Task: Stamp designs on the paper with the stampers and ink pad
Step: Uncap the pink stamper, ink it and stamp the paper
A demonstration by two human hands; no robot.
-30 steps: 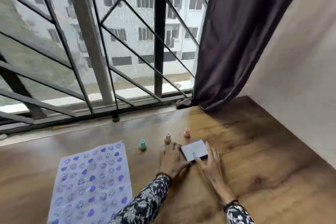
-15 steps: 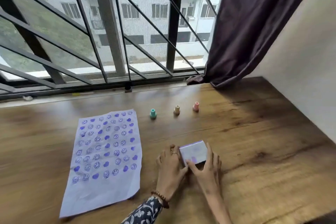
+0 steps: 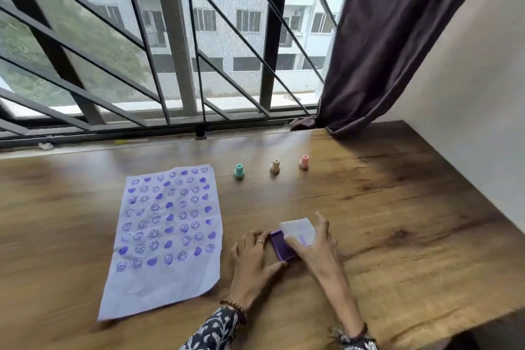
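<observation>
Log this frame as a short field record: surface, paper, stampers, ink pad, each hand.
surface: brown wooden table beside a barred window
paper: white sheet, flat, covered in purple smiley and heart stamps
stampers: teal stamper, beige stamper and pink stamper, upright in a row, untouched
ink pad: purple ink pad, its white lid partly off
left hand: left hand steadies the pad's base
right hand: right hand holds the lid

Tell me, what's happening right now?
Both hands on ink pad: left hand steadies, right hand lifts lid. Stampers untouched. Nothing blocking.
</observation>
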